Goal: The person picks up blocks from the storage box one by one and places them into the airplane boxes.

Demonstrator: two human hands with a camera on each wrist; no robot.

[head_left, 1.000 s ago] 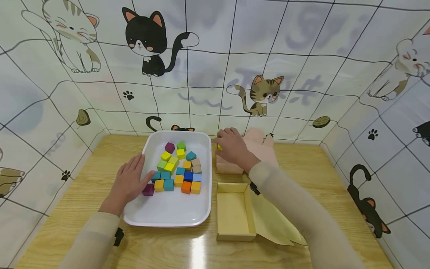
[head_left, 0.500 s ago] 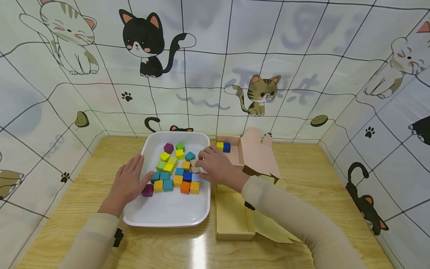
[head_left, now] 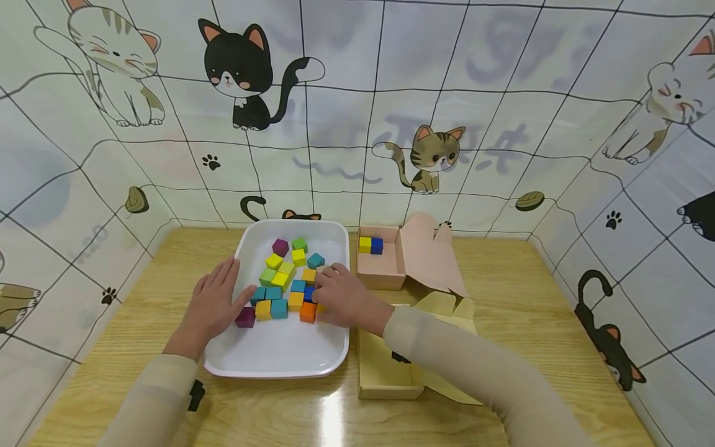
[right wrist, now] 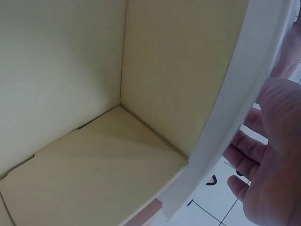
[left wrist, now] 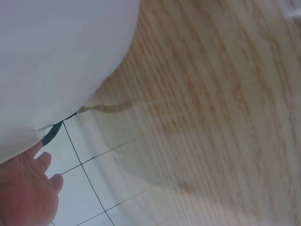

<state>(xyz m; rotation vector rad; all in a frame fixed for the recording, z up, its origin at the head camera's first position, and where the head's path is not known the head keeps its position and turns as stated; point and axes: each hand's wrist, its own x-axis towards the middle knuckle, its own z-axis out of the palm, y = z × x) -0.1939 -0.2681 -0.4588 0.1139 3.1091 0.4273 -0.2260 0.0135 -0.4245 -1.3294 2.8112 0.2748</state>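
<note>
My left hand (head_left: 211,304) rests with straight fingers on the left rim of the white tray (head_left: 279,354), its thumb over the inside. Several coloured cube blocks (head_left: 281,280) lie grouped in the tray. Over the right part of the group is my right hand (head_left: 342,297), fingers bent down onto the blocks. It covers the light blue cube and most of a yellow-orange one, beside an orange cube (head_left: 308,312). Its fingertips are hidden, and the right wrist view shows bent fingers (right wrist: 247,150) beyond the tray rim without their contact.
Behind the right forearm stands an open pink box (head_left: 382,281) holding a yellow cube (head_left: 365,245) and a blue cube (head_left: 377,246). An open yellow box (head_left: 391,392) sits nearer, partly under the right sleeve. Cat-printed sheeting (head_left: 346,112) surrounds the wooden table (head_left: 514,310).
My right hand has come from the pink box leftward into the tray, then down over the right-hand blocks. The blue cube in the pink box came into view. The left hand stays put.
</note>
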